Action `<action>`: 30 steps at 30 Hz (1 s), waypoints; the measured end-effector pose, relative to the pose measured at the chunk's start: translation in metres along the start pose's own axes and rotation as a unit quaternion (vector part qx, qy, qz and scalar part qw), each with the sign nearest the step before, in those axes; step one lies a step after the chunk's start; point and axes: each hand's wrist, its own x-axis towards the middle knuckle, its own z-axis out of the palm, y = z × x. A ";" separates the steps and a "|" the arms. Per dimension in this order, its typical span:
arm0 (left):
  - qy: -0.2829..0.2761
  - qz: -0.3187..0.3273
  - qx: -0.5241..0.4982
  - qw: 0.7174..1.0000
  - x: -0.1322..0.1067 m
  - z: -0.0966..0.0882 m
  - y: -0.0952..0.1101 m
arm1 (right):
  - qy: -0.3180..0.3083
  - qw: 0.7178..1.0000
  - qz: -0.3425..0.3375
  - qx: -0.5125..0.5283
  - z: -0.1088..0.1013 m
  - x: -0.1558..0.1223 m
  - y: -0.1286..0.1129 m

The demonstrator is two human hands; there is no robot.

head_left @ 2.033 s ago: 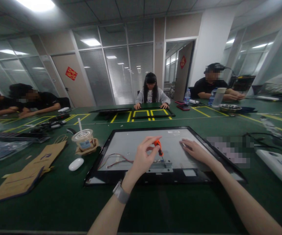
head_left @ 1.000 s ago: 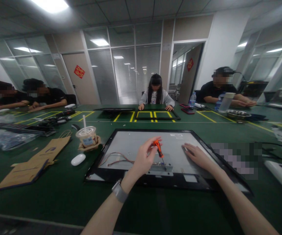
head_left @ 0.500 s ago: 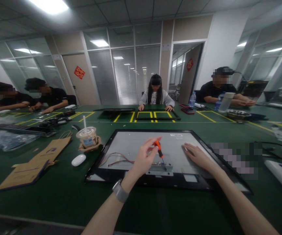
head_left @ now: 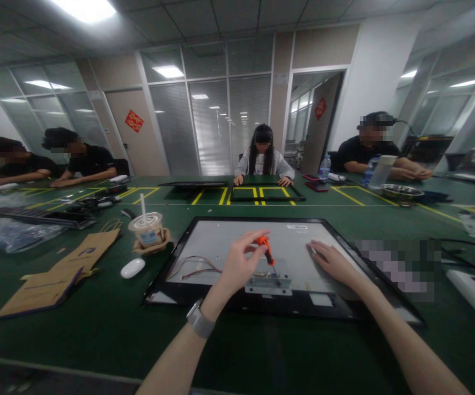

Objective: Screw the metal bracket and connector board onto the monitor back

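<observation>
— Where is the orange screwdriver (head_left: 267, 253)?
— It is tilted above the near part of the flat panel (head_left: 206, 238), and its tip points down at the metal bracket (head_left: 262, 284) there. Whether it sits in a screw is too small to tell.
— And the left hand (head_left: 242, 262)?
— It has thumb and fingers closed around the screwdriver's handle.
— How is the right hand (head_left: 336, 266)?
— It is open and rests palm down on the right part of the panel.
— What is around?
— On the tabletop (head_left: 97, 351), left of the panel, are a drink cup (head_left: 146, 235) and a white oval object (head_left: 132, 268); farther left of the panel lies a paper bag (head_left: 58, 280).
</observation>
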 end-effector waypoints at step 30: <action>-0.047 0.016 0.027 0.998 -0.003 -0.002 0.000 | 0.001 1.000 0.004 -0.002 0.002 0.000 0.003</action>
